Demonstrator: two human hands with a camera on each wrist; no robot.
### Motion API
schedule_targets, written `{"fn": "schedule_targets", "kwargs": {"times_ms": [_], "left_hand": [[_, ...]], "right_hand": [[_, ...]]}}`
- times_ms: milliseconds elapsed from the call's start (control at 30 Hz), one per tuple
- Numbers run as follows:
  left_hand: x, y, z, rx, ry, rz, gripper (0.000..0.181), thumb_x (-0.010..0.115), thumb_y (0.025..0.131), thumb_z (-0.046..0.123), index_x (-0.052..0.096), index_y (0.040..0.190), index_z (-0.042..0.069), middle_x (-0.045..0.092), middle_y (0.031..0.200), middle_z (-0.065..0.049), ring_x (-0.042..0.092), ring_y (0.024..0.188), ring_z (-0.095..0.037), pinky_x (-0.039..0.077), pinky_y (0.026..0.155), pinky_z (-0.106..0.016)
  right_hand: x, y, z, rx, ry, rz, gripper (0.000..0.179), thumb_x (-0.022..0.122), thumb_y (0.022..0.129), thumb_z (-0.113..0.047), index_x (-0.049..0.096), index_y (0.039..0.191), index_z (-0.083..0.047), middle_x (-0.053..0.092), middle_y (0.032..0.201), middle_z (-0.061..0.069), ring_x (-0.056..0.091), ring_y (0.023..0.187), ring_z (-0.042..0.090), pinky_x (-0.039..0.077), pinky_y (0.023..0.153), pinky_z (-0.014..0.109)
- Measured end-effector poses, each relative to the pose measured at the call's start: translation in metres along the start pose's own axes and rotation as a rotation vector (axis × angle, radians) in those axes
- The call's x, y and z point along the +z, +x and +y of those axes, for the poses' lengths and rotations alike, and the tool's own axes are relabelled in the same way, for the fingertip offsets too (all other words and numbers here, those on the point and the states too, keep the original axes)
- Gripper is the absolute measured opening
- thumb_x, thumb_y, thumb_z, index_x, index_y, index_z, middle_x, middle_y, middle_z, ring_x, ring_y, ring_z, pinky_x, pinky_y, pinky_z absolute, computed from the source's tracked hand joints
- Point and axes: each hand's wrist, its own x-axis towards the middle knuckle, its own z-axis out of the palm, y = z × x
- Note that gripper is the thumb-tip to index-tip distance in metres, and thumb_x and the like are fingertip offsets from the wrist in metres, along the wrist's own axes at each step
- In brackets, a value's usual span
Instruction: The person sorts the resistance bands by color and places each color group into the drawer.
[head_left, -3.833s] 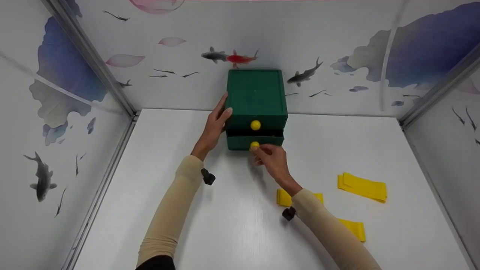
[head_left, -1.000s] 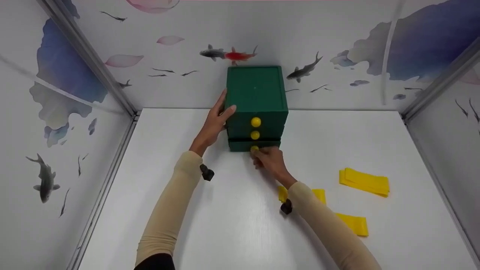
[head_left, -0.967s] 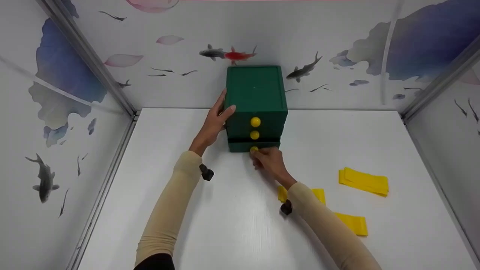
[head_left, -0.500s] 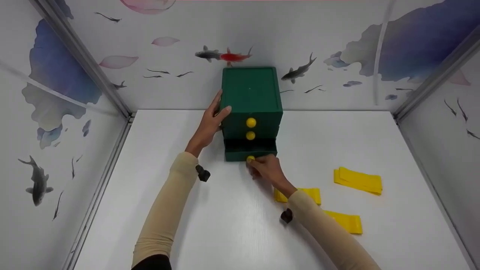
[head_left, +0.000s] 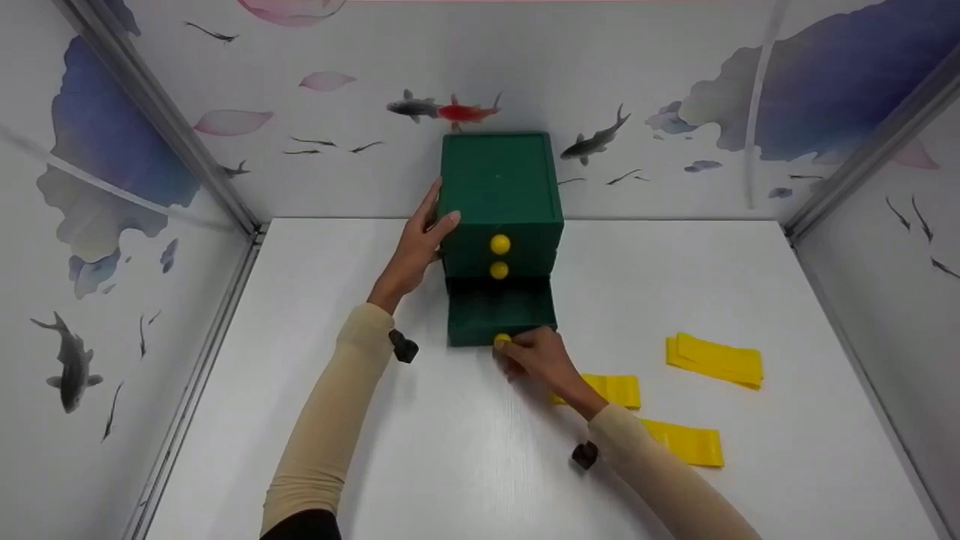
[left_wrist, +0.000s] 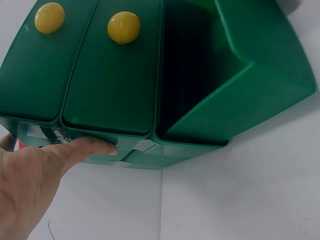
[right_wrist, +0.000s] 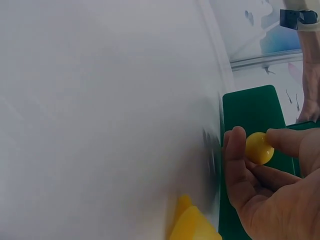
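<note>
A green three-drawer cabinet (head_left: 499, 180) with round yellow knobs stands at the back of the white table. Its top and middle drawers are closed, while the bottom drawer (left_wrist: 265, 100) is pulled well out and its dark green inside shows. My left hand (head_left: 412, 251) rests along the cabinet's left side, thumb near the front edge; the left wrist view shows that thumb lying straight against the side wall. Between thumb and fingers, my right hand (head_left: 540, 356) pinches the bottom drawer's knob (right_wrist: 259, 148).
Folded yellow bands lie on the table at the right: one band (head_left: 714, 360) farther back, another band (head_left: 615, 391) partly behind my right wrist, a third band (head_left: 686, 444) beside the right forearm. Behind the cabinet rises a wall (head_left: 337, 172) printed with fish.
Earlier, my right hand held the middle drawer's knob with that drawer partly out; that drawer is now closed. The bottom drawer has come steadily toward me with my right hand. The left hand stays put.
</note>
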Motion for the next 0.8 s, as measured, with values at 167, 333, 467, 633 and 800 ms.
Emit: {"fn": "schedule_targets", "kwargs": {"times_ms": [167, 333, 467, 633, 800], "left_hand": [[-0.001, 0.0, 0.001, 0.006, -0.008, -0.005, 0.079, 0.063, 0.111, 0.054, 0.018, 0.175, 0.051, 0.014, 0.188, 0.002, 0.03, 0.169, -0.034, 0.033, 0.127, -0.076], [-0.001, -0.001, 0.001, 0.01, -0.009, -0.009, 0.079, 0.063, 0.11, 0.055, 0.018, 0.175, 0.052, 0.014, 0.188, 0.002, 0.031, 0.168, -0.035, 0.033, 0.128, -0.075], [-0.001, -0.001, 0.0, 0.013, -0.008, -0.008, 0.078, 0.063, 0.111, 0.054, 0.018, 0.175, 0.053, 0.015, 0.188, 0.002, 0.031, 0.168, -0.034, 0.032, 0.128, -0.075], [-0.001, -0.002, 0.0, 0.011, 0.002, 0.0, 0.079, 0.063, 0.11, 0.056, 0.018, 0.175, 0.053, 0.015, 0.188, 0.002, 0.031, 0.168, -0.034, 0.033, 0.128, -0.075], [0.0, -0.002, 0.001, -0.002, 0.005, 0.003, 0.079, 0.063, 0.11, 0.058, 0.018, 0.174, 0.054, 0.014, 0.188, 0.002, 0.031, 0.168, -0.034, 0.032, 0.128, -0.075]], "right_hand": [[0.004, -0.01, 0.001, -0.037, 0.004, -0.019, 0.035, 0.073, 0.109, -0.035, 0.085, 0.1, -0.002, 0.078, 0.087, 0.021, 0.076, 0.076, 0.034, 0.068, 0.075, 0.037], [0.006, -0.019, 0.003, -0.066, -0.001, -0.033, 0.037, 0.072, 0.109, -0.035, 0.084, 0.1, -0.002, 0.078, 0.085, 0.02, 0.077, 0.075, 0.034, 0.068, 0.074, 0.037], [0.009, -0.024, 0.003, -0.068, -0.012, -0.047, 0.037, 0.071, 0.11, -0.035, 0.085, 0.1, -0.002, 0.079, 0.085, 0.017, 0.077, 0.074, 0.032, 0.068, 0.074, 0.037], [0.01, -0.031, 0.004, -0.064, -0.004, -0.055, 0.036, 0.071, 0.11, -0.036, 0.085, 0.103, -0.004, 0.08, 0.088, 0.017, 0.077, 0.076, 0.033, 0.069, 0.075, 0.038], [0.013, -0.037, 0.004, -0.069, 0.0, -0.062, 0.036, 0.07, 0.11, -0.036, 0.084, 0.104, -0.004, 0.079, 0.088, 0.018, 0.077, 0.076, 0.033, 0.069, 0.076, 0.039]]}}
